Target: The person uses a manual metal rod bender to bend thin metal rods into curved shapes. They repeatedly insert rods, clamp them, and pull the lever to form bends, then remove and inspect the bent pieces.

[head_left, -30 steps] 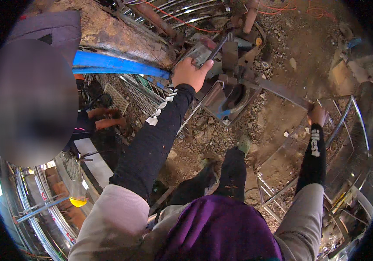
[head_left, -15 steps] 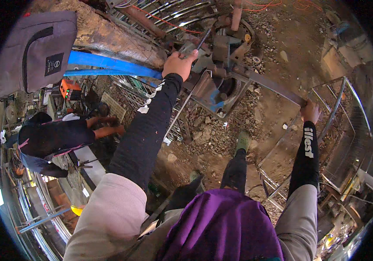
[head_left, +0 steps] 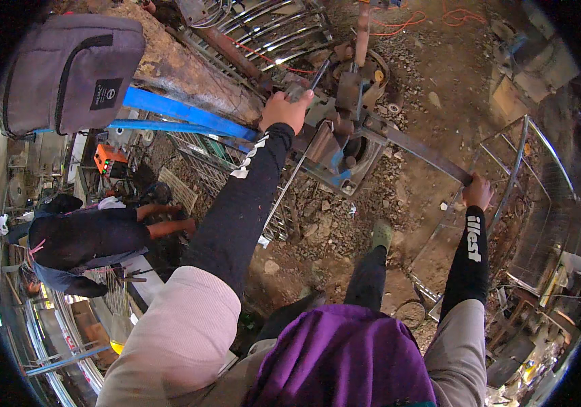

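Flat bar [head_left: 426, 154] extending from machine [head_left: 343, 129], work looking underway, unfinished; right hand [head_left: 478, 192] gripping bar's end, left hand [head_left: 284, 112] apparently clasping dark rod [head_left: 319, 74].

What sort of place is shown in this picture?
Probably a rough metal workshop: a heavy metal machine over stony ground, a flat metal bar in the right hand, and a metal frame nearby.

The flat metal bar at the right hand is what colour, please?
The bar is dark brownish grey, in the head view.
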`<state>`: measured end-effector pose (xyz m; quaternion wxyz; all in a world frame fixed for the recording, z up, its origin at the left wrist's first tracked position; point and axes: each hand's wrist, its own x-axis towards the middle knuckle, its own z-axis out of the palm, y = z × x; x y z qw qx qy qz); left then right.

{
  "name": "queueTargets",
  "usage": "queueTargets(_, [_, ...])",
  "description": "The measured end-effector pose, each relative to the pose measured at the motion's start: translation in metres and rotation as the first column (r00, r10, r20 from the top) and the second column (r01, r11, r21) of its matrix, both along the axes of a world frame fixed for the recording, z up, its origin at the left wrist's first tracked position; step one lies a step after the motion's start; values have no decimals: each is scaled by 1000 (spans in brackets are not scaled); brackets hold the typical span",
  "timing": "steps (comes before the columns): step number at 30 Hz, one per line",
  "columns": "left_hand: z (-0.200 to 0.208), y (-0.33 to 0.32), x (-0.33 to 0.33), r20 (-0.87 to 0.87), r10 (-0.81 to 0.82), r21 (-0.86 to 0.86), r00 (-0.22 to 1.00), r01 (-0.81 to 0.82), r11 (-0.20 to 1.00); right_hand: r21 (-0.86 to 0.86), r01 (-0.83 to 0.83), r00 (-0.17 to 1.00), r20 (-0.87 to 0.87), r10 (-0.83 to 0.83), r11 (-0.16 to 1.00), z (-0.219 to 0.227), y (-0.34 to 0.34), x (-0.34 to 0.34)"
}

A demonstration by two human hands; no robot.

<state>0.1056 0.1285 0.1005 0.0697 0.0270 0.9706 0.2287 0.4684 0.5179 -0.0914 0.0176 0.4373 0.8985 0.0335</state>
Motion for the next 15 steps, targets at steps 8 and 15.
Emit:
queueTargets(8, [3, 5, 0, 14, -13, -40, 1000, 13, 999, -35, 56, 998, 34, -55, 998, 8, -15, 13])
queueTargets(15, [0, 5, 0, -16, 4, -53, 1000, -4, 999, 16, 73, 997, 1, -73, 997, 7, -32, 18])
